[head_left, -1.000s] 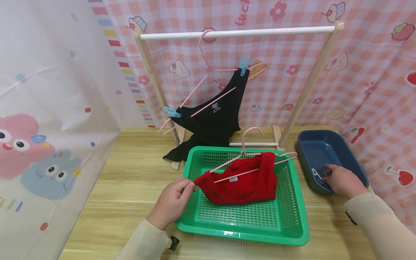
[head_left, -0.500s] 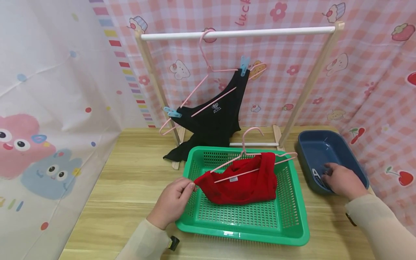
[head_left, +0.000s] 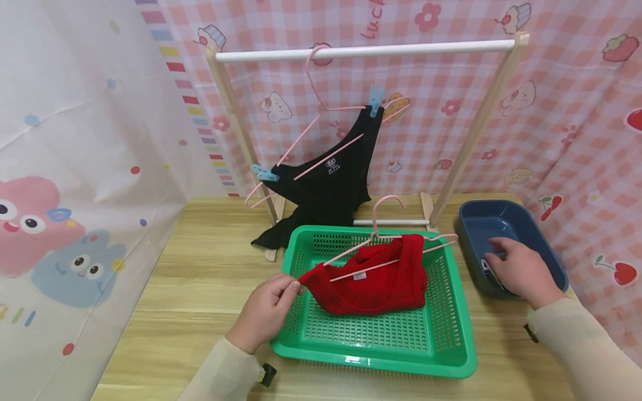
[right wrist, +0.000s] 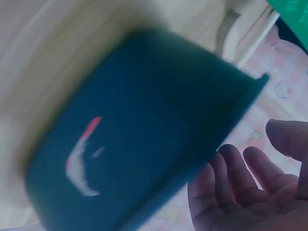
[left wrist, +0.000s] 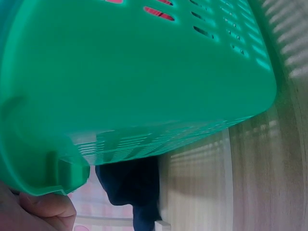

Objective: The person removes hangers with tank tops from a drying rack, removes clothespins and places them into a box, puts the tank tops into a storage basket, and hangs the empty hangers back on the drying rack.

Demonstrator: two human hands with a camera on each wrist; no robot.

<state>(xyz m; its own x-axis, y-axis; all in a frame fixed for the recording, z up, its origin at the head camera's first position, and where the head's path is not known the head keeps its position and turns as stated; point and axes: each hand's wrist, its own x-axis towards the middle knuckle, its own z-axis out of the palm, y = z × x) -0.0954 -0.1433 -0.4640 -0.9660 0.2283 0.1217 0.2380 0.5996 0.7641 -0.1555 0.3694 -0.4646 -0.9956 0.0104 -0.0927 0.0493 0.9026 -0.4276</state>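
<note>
A red tank top (head_left: pixel 371 284) lies over a pink hanger (head_left: pixel 376 238) in the green basket (head_left: pixel 361 365). My left hand (head_left: pixel 268 312) pinches the garment's left strap between thumb and fingers, near the basket's left rim. In the left wrist view, part of that hand (left wrist: pixel 43 209) shows by the rim; the red cloth in its grip is hidden. My right hand (head_left: pixel 526 273) is over the dark blue basin (head_left: pixel 478 214), its fingers loosely bent. Nothing shows between thumb and fingers of the right hand (right wrist: pixel 245 187) in the right wrist view. A small white-and-dark item (head_left: pixel 485 266) lies beside these fingertips, partly hidden.
Behind the basket stands a rack with a white rail (head_left: pixel 421 50). From it hangs a tilted pink hanger (head_left: pixel 306 131) with a black garment (head_left: pixel 331 189) held by two blue clothespins (head_left: pixel 376 100). Everything stands on a wooden table (head_left: pixel 200 267), with printed curtains around.
My right hand has risen slightly and drawn back in the basin, its fingers spreading. The left hand, red tank top and basket have stayed put.
</note>
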